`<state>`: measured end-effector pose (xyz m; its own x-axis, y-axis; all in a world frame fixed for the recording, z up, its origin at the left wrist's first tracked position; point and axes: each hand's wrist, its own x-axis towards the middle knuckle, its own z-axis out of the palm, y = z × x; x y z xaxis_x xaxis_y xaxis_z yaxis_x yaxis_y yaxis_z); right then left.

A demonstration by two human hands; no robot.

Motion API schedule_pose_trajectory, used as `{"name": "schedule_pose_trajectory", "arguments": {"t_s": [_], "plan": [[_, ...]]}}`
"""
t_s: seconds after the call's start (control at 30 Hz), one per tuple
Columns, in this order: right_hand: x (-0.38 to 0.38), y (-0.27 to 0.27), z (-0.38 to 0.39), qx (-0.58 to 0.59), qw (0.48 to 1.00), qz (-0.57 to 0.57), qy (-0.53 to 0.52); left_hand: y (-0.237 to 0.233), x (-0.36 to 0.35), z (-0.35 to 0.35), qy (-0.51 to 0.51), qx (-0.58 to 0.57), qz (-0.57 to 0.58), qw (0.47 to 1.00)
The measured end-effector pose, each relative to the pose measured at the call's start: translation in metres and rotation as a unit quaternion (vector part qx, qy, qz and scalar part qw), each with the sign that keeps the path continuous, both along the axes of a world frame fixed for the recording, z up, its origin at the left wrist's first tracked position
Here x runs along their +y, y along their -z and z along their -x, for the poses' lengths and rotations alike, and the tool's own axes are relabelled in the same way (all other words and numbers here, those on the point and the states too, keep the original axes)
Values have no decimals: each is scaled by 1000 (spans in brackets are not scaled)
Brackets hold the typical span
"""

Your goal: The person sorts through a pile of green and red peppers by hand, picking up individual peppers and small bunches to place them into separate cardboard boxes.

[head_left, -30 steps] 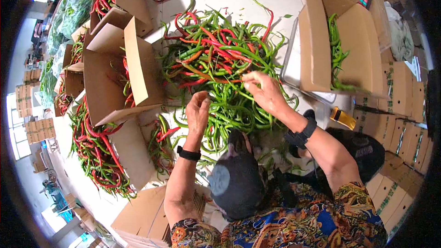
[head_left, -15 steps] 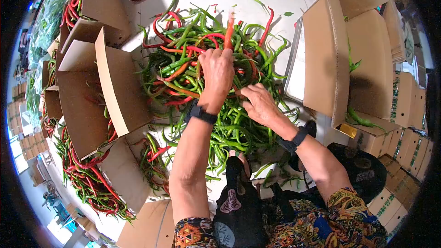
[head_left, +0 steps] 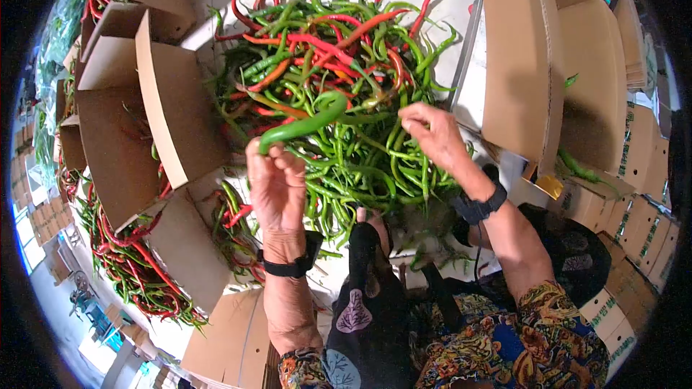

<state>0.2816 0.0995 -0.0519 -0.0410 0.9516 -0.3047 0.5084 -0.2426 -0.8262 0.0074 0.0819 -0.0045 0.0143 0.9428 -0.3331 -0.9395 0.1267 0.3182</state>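
Note:
Pinched by its thick end, a curled green chili pepper [head_left: 306,126] rises from the fingertips of my left hand [head_left: 279,191]. It hangs over the left side of a big heap of chili peppers [head_left: 364,151] on the floor. Red and orange chilies mix with green ones at the heap's far side, and the near side is mostly green. Over the heap's right side, my right hand [head_left: 441,140] has its thumb and fingers closed together. Whether a chili lies in those fingers, I cannot make out.
Open cardboard boxes stand to the left [head_left: 184,112] and right [head_left: 519,65] of the heap. A further pile of red and green chilies [head_left: 137,266] lies at lower left. My shoes and legs are close in front, and stacked cartons [head_left: 641,151] line the right.
My left hand has come back from the heap's middle, toward me and left, with a green chili in it. My right hand has shifted slightly right and up.

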Motion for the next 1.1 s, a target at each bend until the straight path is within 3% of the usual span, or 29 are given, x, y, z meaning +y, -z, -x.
{"name": "schedule_pose_trajectory", "arguments": {"t_s": [0.07, 0.13, 0.17, 0.2, 0.33, 0.37, 0.47, 0.53, 0.6, 0.67, 0.73, 0.8, 0.87, 0.93, 0.97, 1.0, 1.03, 1.07, 1.1], "plan": [[3, 2, -8, 19, 998, 47, 48, -4, -13, 11, -3, -25, -26, 999], [6, 11, -19, 28, 996, 53, 61, -1, -34, 41, 5, 16, 15, 1000], [8, 13, -24, 32, 996, 58, 63, -3, -46, 53, -40, 84, 68, 993], [10, 13, -28, 35, 995, 64, 67, -7, -53, 67, -5, 94, 25, 995], [12, 7, -30, 102, 983, 100, 120, -13, -103, 129, -70, 121, 108, 984], [11, 7, -29, 104, 980, 109, 129, -9, -118, 148, -78, 83, 124, 986], [-3, 46, -29, 59, 994, 48, 73, -12, -120, 132, -123, 15, 133, 983], [-4, 20, -9, 7, 1000, 27, -11, -6, -115, 106, -97, 46, 115, 987], [-8, 15, 3, 30, 999, 11, -31, -3, -114, 79, -83, 12, 133, 988], [-5, -10, 18, 53, 986, 72, -139, 4, -119, 59, -42, -29, 153, 987], [-17, -13, 42, 35, 957, -65, -282, 1, -119, 31, 22, -52, 119, 991], [-37, -14, 65, 105, 941, -94, -308, -3, -121, 13, 50, -24, 149, 987], [-44, -16, 64, 97, 942, 25, -321, 4, -131, 27, 97, 22, 114, 988], [-52, 1, 52, 58, 977, 97, -179, 1, -140, 62, 104, 113, 119, 981], [-55, 18, 37, 42, 991, 62, -114, 2, -147, 92, 144, 196, 156, 957], [-58, 39, 23, 49, 991, 127, -20, 4, -156, 124, 182, 279, 193, 923], [-55, 49, 10, 110, 978, 153, 89, 4, -166, 156, 234, 374, 262, 858], [-50, 57, -2, 97, 978, 140, 119, 6, -172, 174, 282, 462, 324, 776], [-44, 60, -6, 86, 975, 126, 163, 13, -169, 173, 283, 528, 287, 748]]}}
